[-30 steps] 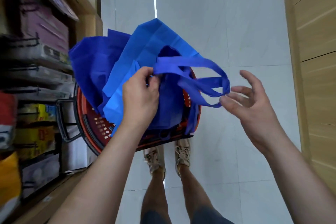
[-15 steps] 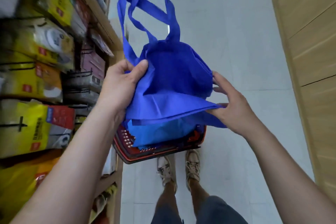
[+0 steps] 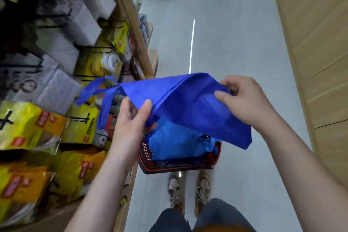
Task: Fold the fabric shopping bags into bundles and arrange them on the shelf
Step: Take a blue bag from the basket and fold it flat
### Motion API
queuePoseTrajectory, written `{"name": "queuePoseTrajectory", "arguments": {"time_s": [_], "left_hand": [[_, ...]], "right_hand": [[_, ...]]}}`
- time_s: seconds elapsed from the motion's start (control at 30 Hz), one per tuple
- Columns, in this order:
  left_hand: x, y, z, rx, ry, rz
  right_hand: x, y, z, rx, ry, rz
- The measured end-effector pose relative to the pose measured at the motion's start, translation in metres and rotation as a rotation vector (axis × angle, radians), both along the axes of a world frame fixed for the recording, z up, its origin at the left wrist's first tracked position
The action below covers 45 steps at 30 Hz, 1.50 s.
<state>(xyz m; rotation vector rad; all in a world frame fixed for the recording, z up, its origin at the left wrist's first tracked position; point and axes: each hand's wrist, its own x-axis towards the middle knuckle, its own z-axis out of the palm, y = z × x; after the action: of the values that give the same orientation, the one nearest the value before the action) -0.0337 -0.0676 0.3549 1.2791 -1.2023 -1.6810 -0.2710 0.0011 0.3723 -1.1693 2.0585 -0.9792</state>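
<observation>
A dark blue fabric shopping bag (image 3: 188, 103) is stretched flat and sideways in the air between my hands, its two handles (image 3: 98, 96) hanging out to the left. My left hand (image 3: 134, 118) pinches the bag's near left edge, thumb on top. My right hand (image 3: 243, 98) grips its right end, thumb over the cloth. Below, a red plastic basket (image 3: 146, 158) on the floor holds more blue bags (image 3: 175, 143), lighter in shade.
Wooden store shelves (image 3: 135, 30) run along the left, packed with yellow packets (image 3: 28, 124) and white packages (image 3: 56, 88) on black hooks. A wooden wall (image 3: 316, 43) lines the right. My shoes (image 3: 188, 192) stand on grey floor tiles behind the basket.
The bag was lifted out of the basket, then turned from upright with handles up to lying sideways with handles to the left. My right hand moved from the bottom edge to grip the right end.
</observation>
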Motion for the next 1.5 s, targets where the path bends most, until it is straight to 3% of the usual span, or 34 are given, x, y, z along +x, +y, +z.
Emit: {"name": "queuePoseTrajectory", "arguments": {"time_s": [0.1,0.17,0.37,0.5,0.53,0.63,0.7,0.77,0.83,1.0,1.03,1.1,1.13,1.2,1.23,1.3,1.4,1.5], "left_hand": [[-0.001,0.053,0.02,-0.259,-0.233,-0.394],[-0.009,0.08,0.022,-0.373,-0.393,-0.516],[-0.012,0.095,0.036,-0.693,-0.62,0.027],[0.022,0.087,0.054,-0.603,-0.665,0.276],[0.031,0.089,0.058,-0.578,-0.664,0.328],[0.053,0.105,0.071,-0.503,-0.58,0.397],[0.066,0.125,0.083,-0.452,-0.442,0.418],[0.078,0.149,0.09,-0.406,-0.375,0.465],[0.094,0.177,0.09,-0.322,-0.365,0.585],[0.141,0.25,0.1,-0.15,-0.402,0.937],[0.15,0.266,0.106,-0.226,-0.544,1.018],[0.166,0.296,0.118,-0.472,-1.0,1.061],[0.169,0.309,0.124,-0.585,-1.216,0.96],[0.171,0.324,0.127,-0.561,-1.452,0.647],[0.171,0.329,0.123,-0.431,-1.453,0.543],[0.175,0.345,0.11,-0.23,-1.341,0.581],[0.198,0.395,0.09,-0.241,-1.241,0.876],[0.228,0.461,0.086,-0.218,-1.202,1.056]], "right_hand": [[0.029,-0.017,0.034,-0.04,-0.075,0.046],[0.049,-0.024,0.047,-0.082,-0.173,0.021],[0.085,-0.027,0.048,-0.133,-0.458,-0.045],[0.065,-0.018,0.052,-0.174,-0.673,0.17],[0.054,-0.017,0.052,-0.164,-0.575,0.303],[0.037,-0.02,0.054,-0.05,-0.011,0.707],[0.046,-0.029,0.055,-0.162,0.152,0.803],[0.067,-0.036,0.059,-0.286,0.097,0.801],[0.092,-0.038,0.064,-0.282,0.036,0.871],[0.171,-0.011,0.089,-0.464,0.166,1.183],[0.188,-0.001,0.093,-0.505,0.183,1.253],[0.221,0.024,0.101,-0.574,0.235,1.398],[0.237,0.039,0.105,-0.616,0.267,1.479],[0.272,0.073,0.107,-0.713,0.333,1.642],[0.289,0.092,0.106,-0.761,0.351,1.712],[0.319,0.128,0.1,-0.899,0.379,1.78],[0.35,0.163,0.088,-1.098,0.366,1.621],[0.374,0.186,0.083,-1.095,0.305,1.437]]}}
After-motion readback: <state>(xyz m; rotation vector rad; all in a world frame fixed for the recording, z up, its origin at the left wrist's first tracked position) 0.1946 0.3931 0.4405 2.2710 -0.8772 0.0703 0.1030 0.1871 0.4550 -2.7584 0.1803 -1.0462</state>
